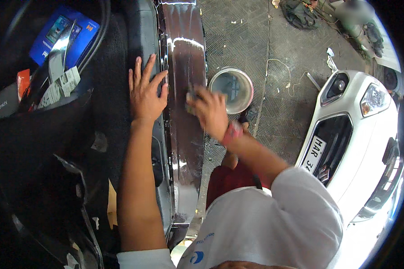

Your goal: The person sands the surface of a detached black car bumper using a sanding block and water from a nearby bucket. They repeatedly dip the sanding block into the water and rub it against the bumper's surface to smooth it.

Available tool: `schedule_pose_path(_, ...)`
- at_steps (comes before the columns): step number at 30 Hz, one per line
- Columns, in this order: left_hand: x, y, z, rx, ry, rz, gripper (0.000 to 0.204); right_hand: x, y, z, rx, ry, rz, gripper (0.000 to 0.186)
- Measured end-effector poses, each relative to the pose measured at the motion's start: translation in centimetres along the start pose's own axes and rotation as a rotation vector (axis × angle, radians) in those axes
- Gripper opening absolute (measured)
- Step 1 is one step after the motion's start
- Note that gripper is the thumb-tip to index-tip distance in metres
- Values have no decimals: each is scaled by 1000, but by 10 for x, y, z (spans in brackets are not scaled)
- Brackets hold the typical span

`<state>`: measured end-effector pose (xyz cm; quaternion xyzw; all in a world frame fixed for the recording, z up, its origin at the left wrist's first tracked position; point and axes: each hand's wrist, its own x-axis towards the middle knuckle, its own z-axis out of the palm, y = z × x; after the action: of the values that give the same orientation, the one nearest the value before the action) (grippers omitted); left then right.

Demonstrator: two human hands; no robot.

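Observation:
My left hand lies flat, fingers spread, on the black trim along the edge of an open car boot. To its right runs a dark brown, wet-looking bumper with whitish smears and bright reflections. Over the bumper, my right hand is curled and smeared by motion. Its fingertips close around a small dark pad-like piece, too blurred to name. A round bucket holding greyish water stands on the ground just beyond the bumper, close to my right hand.
Inside the boot lie a blue box, paper sheets and black lining. A white car faces in from the right. A thin cord lies on the textured floor, with a dark bag farther off.

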<state>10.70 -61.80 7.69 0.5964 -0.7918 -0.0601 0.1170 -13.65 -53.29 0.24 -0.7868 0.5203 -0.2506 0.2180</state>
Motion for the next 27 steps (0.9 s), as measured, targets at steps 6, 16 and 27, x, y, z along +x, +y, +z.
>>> schedule_pose_path(6, -1, -3, 1, 5, 6, 5, 40, -7, 9, 9, -94, 29, -75, 56)
schedule_pose_path(16, 0, 2, 1, 2, -4, -2, 39, 4, 16, -4, -41, 156, 54, 54)
schedule_pose_path(27, 5, 5, 4, -8, 16, 22, 39, 169, 95, -8, -192, 262, 96, 51)
